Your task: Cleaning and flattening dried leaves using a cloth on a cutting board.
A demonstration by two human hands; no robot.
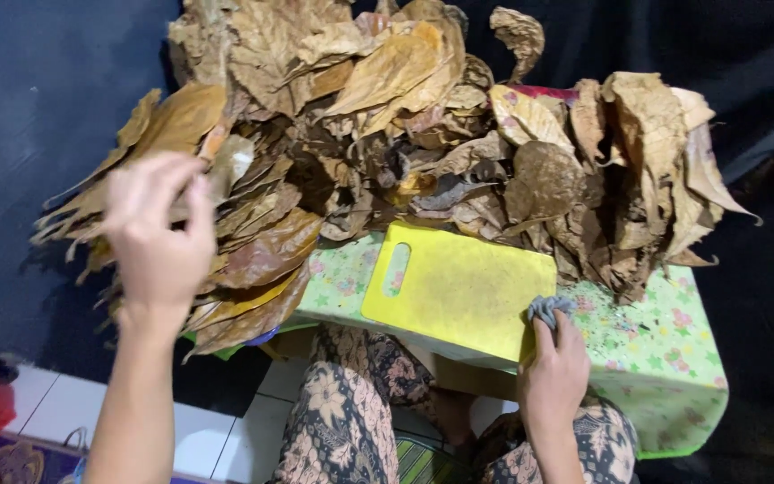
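**Dry leaves, a yellow board and a grey cloth**

Head view: the left hand (159, 233) is raised at the left of the frame, its fingers pinched on a dry brown leaf (226, 166) at the edge of a stacked bundle of leaves (244, 260). The right hand (553, 363), at lower centre-right, is clenched on a small grey cloth (550, 309) pressed against the right edge of a yellow cutting board (459, 287). The board lies tilted on a tabletop (665, 358) covered in green floral cloth, in the middle of the frame. A large heap of dry leaves (494, 143) fills the upper half, spilling over the tabletop behind the board. Patterned trousers (342, 421) show at the bottom, above white floor tiles (217, 439).
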